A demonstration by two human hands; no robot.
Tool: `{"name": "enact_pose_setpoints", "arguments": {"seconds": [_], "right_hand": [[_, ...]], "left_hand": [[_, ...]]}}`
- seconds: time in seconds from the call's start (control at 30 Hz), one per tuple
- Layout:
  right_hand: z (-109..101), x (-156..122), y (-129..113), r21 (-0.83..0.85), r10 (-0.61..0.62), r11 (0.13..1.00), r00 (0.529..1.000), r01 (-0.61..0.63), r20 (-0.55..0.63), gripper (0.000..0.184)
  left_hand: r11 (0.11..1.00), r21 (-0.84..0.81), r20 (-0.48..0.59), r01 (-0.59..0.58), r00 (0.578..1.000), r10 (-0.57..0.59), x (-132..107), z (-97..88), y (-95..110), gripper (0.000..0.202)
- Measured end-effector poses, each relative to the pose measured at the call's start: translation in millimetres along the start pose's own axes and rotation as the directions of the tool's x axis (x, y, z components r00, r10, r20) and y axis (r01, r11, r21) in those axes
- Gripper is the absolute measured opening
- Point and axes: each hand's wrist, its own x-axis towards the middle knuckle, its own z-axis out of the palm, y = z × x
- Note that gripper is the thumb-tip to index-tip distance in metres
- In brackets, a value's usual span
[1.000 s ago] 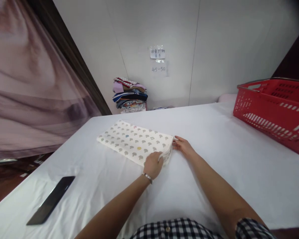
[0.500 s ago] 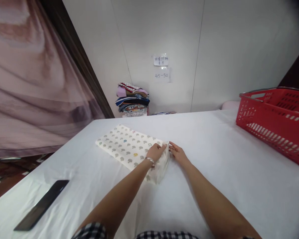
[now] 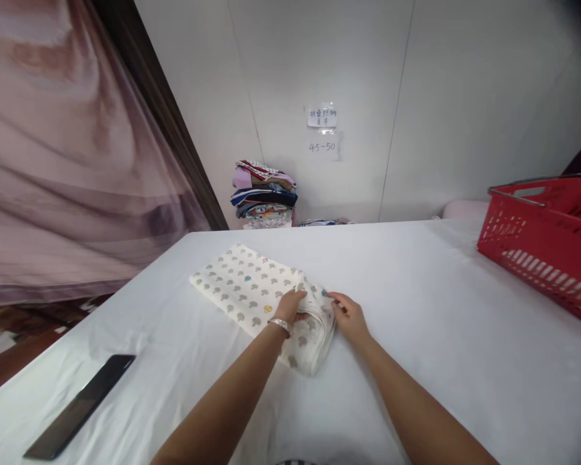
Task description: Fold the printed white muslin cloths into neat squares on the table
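Note:
A white cloth [image 3: 232, 284] with a print of grey mushrooms and a few coloured ones lies folded in layers across the table. My left hand [image 3: 289, 307], a bracelet on its wrist, is closed on the cloth near its right end, thumb on top and the other fingers partly under a layer. There the layers curl up into a rounded fold. At the right edge, my right hand [image 3: 349, 316] pinches the cloth between thumb and fingers.
A flat black object [image 3: 80, 407] lies at the table's [image 3: 416, 271] front left. The red plastic basket [image 3: 542, 239] stands on the right. Folded clothes [image 3: 264, 197] are stacked beyond the far edge, below paper signs [image 3: 322, 147] on the wall. A pinkish curtain [image 3: 77, 161] hangs left.
The cloth's right end has been lifted and turned over into a curled fold. My left hand has shifted slightly left and nearer, and the view has turned a little left.

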Motion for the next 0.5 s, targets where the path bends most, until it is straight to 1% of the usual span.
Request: {"name": "enact_pose_setpoints", "arguments": {"seconds": [0.07,0.13,0.2,0.23,0.3,0.33,0.4,0.5], "right_hand": [[-2.9,4.1,1.9,0.065,0.154,0.987,0.984,-0.149,-0.091,0.033],[-6.3,8.5,4.0,0.168,0.318,0.941,0.937,-0.294,-0.142,0.038],[-10.0,12.4,6.0,0.274,0.442,0.878,0.884,-0.393,-0.150,0.042],[-11.9,14.0,6.8,0.316,0.481,0.850,0.866,-0.421,-0.140,0.044],[-15.3,16.3,7.8,0.388,0.530,0.797,0.844,-0.462,-0.083,0.048],[-16.6,17.0,8.0,0.414,0.547,0.772,0.836,-0.482,-0.048,0.049],[-18.2,18.2,8.2,0.433,0.564,0.744,0.826,-0.509,0.001,0.051],[-18.0,19.6,9.3,0.381,0.555,0.768,0.832,-0.515,0.006,0.051]], "left_hand": [[0.999,0.039,0.020,-0.030,0.999,0.030,1.1,2.2,6.4,0.027],[0.993,0.096,0.043,-0.067,0.997,0.063,4.7,12.3,14.9,0.032],[0.960,0.246,0.084,-0.134,0.990,0.116,9.6,27.9,22.2,0.039],[0.923,0.347,0.117,-0.167,0.984,0.134,12.2,36.3,24.6,0.042],[0.830,0.520,0.166,-0.201,0.977,0.133,17.2,50.7,26.0,0.049],[0.805,0.558,0.172,-0.203,0.977,0.128,19.5,55.8,25.1,0.050],[0.825,0.531,0.162,-0.195,0.979,0.127,23.4,60.5,21.2,0.046],[0.879,0.433,0.183,-0.201,0.974,0.133,26.2,57.0,14.4,0.030]]}}
